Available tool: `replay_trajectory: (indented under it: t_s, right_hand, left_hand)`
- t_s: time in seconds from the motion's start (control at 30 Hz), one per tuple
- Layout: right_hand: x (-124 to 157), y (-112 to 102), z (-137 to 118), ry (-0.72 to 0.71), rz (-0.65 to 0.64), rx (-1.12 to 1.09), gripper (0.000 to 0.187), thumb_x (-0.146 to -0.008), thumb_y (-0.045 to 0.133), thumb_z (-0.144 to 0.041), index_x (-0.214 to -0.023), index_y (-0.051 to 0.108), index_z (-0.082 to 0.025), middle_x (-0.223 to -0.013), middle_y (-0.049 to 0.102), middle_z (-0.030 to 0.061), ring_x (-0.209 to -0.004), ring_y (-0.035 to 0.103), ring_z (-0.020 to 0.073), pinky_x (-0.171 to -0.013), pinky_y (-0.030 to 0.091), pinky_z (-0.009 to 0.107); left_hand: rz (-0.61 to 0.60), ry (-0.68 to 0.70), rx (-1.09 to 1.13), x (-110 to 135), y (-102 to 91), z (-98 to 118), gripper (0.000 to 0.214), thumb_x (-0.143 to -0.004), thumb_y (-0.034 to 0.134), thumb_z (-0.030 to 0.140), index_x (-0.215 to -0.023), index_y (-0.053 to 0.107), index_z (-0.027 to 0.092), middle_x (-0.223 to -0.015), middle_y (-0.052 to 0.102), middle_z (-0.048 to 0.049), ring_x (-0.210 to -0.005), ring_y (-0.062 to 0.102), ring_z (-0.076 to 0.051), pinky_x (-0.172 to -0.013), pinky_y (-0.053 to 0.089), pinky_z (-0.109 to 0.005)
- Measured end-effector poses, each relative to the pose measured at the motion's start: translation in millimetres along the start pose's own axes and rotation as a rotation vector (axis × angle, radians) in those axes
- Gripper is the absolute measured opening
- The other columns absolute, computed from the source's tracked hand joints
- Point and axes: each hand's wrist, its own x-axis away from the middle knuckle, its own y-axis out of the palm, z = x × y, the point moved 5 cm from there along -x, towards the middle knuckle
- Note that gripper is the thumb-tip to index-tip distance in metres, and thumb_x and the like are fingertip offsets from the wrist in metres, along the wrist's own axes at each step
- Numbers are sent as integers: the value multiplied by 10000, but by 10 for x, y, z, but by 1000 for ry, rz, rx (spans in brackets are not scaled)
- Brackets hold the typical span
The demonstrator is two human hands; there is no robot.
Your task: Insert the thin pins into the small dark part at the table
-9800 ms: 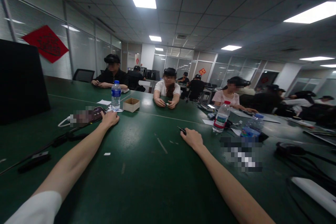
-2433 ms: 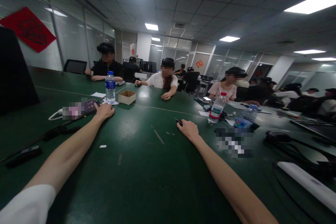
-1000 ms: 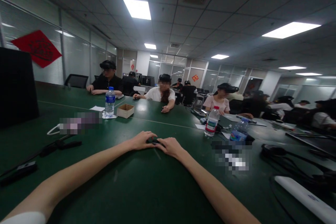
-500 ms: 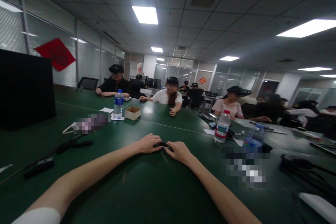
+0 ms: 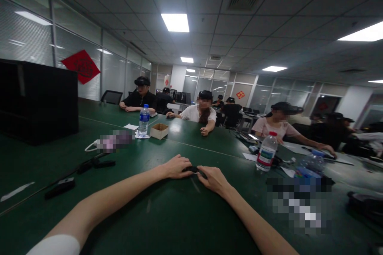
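Observation:
Near the middle of the green table [image 5: 140, 223], both my arms reach forward and my hands almost meet. Between them lies a small, dark, flattish object [image 5: 194, 169], mostly covered by fingers, and its kind cannot be made out. My left hand [image 5: 178, 167] grips its left end with the fingers bent over it. At the other end, my right hand [image 5: 214, 178] is closed on it, thumb on the near side. Both hands rest low, at table height.
Ahead stand a blue-labelled water bottle [image 5: 144, 121] and an open cardboard box [image 5: 159, 131]. To the right are a red-capped bottle [image 5: 267, 152] and a blue-capped bottle [image 5: 311, 167]. A black case [image 5: 64, 187] lies left, beside a big black box [image 5: 50, 103]. Several people sit beyond.
The view has turned a little to the left, so the scene sits further right. My hands keep their hold on the dark object. A co-worker's arm at right reaches further out.

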Motion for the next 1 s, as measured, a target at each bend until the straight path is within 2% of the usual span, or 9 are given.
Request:
replay_trajectory:
  t_s: [0.07, 0.23, 0.63, 0.8, 1.0]
  right_hand:
    - [6, -8, -3, 0, -14, 6, 358, -900, 362, -390, -1152, 552, -223, -951, 662, 58, -828, 609, 161, -729, 405, 234]
    - [10, 7, -9, -16, -18, 26, 364, -919, 328, -404, -1150, 557, -239, -946, 660, 57, -822, 608, 159, -726, 403, 234]
    - [-23, 53, -2, -35, -1, 26, 320, -901, 372, -384, -1114, 563, -241, -909, 663, 48, -798, 610, 163, -689, 397, 231]
    - [-31, 60, 5, -5, -21, 22, 335, -902, 370, -407, -1129, 562, -253, -929, 664, 48, -788, 608, 161, -686, 396, 232]
    - [-27, 18, -45, -52, -39, 22, 394, -930, 298, -452, -1142, 560, -247, -932, 660, 56, -826, 607, 165, -709, 400, 237]
  left_hand:
    - [0, 7, -5, 6, -13, 7, 391, -883, 356, 502, -999, 574, 198, -962, 601, -63, -873, 564, -179, -772, 352, -309]
    - [22, 38, 18, 9, -31, 30, 392, -879, 380, 490, -1128, 514, 218, -1001, 589, -55, -902, 561, -176, -766, 353, -299]
    - [-2, 22, -19, -11, 56, -11, 267, -835, 461, 392, -1003, 541, 200, -948, 597, -43, -854, 574, -172, -776, 375, -299]
    - [-22, 3, -26, -8, 44, -12, 273, -826, 455, 379, -1010, 543, 197, -961, 598, -49, -851, 573, -181, -777, 383, -306]
    - [-34, 23, -8, 0, 11, 2, 322, -841, 424, 361, -1116, 501, 212, -1008, 598, -53, -882, 575, -186, -791, 390, -313]
